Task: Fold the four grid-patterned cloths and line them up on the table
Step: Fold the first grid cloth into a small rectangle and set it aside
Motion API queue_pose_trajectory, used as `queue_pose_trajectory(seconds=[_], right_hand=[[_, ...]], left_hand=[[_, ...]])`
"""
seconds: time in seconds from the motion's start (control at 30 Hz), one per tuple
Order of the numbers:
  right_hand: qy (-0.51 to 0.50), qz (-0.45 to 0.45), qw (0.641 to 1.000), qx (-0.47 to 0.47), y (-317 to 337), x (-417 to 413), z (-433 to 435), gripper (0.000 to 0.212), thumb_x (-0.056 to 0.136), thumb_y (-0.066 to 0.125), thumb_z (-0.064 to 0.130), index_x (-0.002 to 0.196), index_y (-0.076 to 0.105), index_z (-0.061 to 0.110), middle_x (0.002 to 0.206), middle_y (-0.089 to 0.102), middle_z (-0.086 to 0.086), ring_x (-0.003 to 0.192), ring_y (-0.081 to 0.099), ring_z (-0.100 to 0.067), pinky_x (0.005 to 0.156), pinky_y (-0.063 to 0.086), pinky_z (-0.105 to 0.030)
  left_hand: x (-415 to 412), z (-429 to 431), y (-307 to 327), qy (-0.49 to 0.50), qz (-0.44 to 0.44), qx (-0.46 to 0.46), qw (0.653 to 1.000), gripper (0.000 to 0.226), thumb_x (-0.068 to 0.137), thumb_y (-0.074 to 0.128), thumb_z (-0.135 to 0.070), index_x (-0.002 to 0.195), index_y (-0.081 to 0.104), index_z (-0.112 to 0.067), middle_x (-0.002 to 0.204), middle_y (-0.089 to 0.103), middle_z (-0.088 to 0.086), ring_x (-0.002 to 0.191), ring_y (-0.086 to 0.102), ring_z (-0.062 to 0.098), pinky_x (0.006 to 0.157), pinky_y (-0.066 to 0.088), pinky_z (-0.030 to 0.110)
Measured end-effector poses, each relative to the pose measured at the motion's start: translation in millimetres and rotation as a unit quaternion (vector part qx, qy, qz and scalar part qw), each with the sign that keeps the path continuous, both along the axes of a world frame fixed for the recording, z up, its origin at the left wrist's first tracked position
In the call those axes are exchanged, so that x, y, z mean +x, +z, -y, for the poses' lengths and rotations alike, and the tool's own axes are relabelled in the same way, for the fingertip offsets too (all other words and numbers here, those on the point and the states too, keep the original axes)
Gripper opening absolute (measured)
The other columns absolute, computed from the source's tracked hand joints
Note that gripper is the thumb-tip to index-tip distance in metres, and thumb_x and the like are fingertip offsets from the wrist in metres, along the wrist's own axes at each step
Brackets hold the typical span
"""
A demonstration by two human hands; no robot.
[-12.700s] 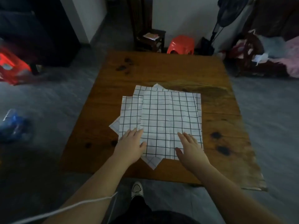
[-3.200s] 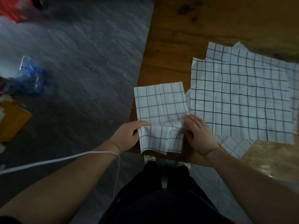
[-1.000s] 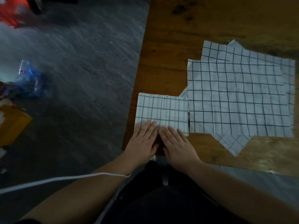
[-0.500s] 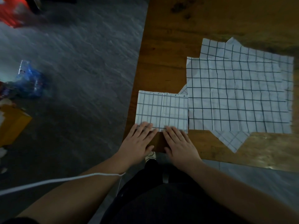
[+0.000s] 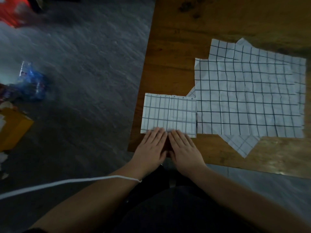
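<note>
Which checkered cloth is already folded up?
The small white grid-patterned cloth at the near left corner of the wooden table, under the fingertips of the left hand and right hand. The other cloths lie spread flat to its right.

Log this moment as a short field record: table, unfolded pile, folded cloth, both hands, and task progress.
table: brown wood
unfolded pile: flat, overlapping grid cloths, with corners poking out beneath the top one
folded cloth: small rectangle at the table's near left corner, its right edge against the unfolded pile
left hand: flat, fingers straight, fingertips pressing the folded cloth's near edge
right hand: the same, beside the left hand
progress: one cloth folded, the rest unfolded
</note>
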State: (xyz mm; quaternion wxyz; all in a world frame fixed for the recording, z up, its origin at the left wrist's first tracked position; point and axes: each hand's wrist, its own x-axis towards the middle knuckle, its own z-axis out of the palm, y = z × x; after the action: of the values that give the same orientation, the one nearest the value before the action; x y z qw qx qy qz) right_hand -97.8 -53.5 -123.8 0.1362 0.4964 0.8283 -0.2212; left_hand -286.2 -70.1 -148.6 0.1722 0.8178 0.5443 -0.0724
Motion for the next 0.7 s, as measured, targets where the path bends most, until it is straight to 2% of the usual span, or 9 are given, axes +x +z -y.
queue_pose_trajectory(seconds=[0.1, 0.2, 0.37, 0.47, 0.57, 0.7], right_hand=[[0.005, 0.022, 1.0, 0.008, -4, 24, 1, 0.069, 0.099, 0.005, 0.051, 0.159, -0.009, 0.021, 0.167, -0.015, 0.002, 0.152, -0.02, -0.013, 0.127, 0.004, -0.044], [-0.016, 0.047, 0.999, 0.007, -4, 52, 3, 0.07, 0.098, 0.005, 0.052, 0.159, -0.013, 0.021, 0.167, -0.018, 0.004, 0.151, -0.024, -0.01, 0.126, -0.001, -0.041], [-0.036, 0.071, 0.997, 0.02, -1, 54, 3, 0.07, 0.1, 0.011, 0.049, 0.16, -0.003, 0.017, 0.169, -0.005, -0.001, 0.155, -0.011, -0.015, 0.127, 0.003, -0.044], [-0.062, 0.078, 0.994, 0.034, 2, 38, -9, 0.07, 0.101, 0.014, 0.047, 0.16, 0.0, 0.013, 0.169, 0.002, -0.004, 0.155, -0.007, -0.018, 0.126, 0.003, -0.047], [-0.091, 0.081, 0.991, 0.046, 4, 19, -33, 0.07, 0.102, 0.018, 0.044, 0.161, -0.002, 0.012, 0.17, 0.0, -0.005, 0.155, -0.01, -0.021, 0.125, 0.0, -0.051], [-0.082, 0.018, 0.995, 0.062, 22, -2, -54, 0.064, 0.101, 0.034, 0.031, 0.16, 0.014, 0.015, 0.169, 0.007, -0.006, 0.155, -0.005, -0.025, 0.125, 0.003, -0.051]], left_hand=[[-18, 6, -4, -0.002, -0.014, 0.002, 1.0, 0.071, 0.104, 0.025, -0.052, 0.161, 0.009, -0.012, 0.169, 0.007, 0.009, 0.156, -0.002, 0.025, 0.126, 0.002, 0.045], [-46, 11, -3, -0.009, -0.011, 0.003, 1.0, 0.069, 0.105, 0.023, -0.051, 0.161, 0.009, -0.014, 0.168, 0.007, 0.007, 0.156, 0.001, 0.024, 0.126, 0.009, 0.045], [-46, 7, 3, 0.026, 0.009, 0.011, 1.0, 0.064, 0.104, 0.03, -0.046, 0.159, 0.026, -0.014, 0.166, 0.024, 0.005, 0.154, 0.018, 0.023, 0.123, 0.023, 0.046], [-30, 7, 15, 0.053, 0.021, 0.041, 0.998, 0.059, 0.1, 0.04, -0.044, 0.148, 0.045, -0.01, 0.149, 0.047, 0.007, 0.137, 0.042, 0.025, 0.109, 0.037, 0.044], [-16, 2, 24, 0.061, 0.034, 0.07, 0.995, 0.053, 0.098, 0.042, -0.044, 0.14, 0.052, -0.013, 0.135, 0.054, 0.004, 0.122, 0.05, 0.024, 0.1, 0.04, 0.044], [-17, -21, 28, 0.093, 0.063, 0.082, 0.99, 0.045, 0.096, 0.045, -0.035, 0.136, 0.057, -0.016, 0.144, 0.051, 0.005, 0.138, 0.039, 0.025, 0.117, 0.03, 0.048]])
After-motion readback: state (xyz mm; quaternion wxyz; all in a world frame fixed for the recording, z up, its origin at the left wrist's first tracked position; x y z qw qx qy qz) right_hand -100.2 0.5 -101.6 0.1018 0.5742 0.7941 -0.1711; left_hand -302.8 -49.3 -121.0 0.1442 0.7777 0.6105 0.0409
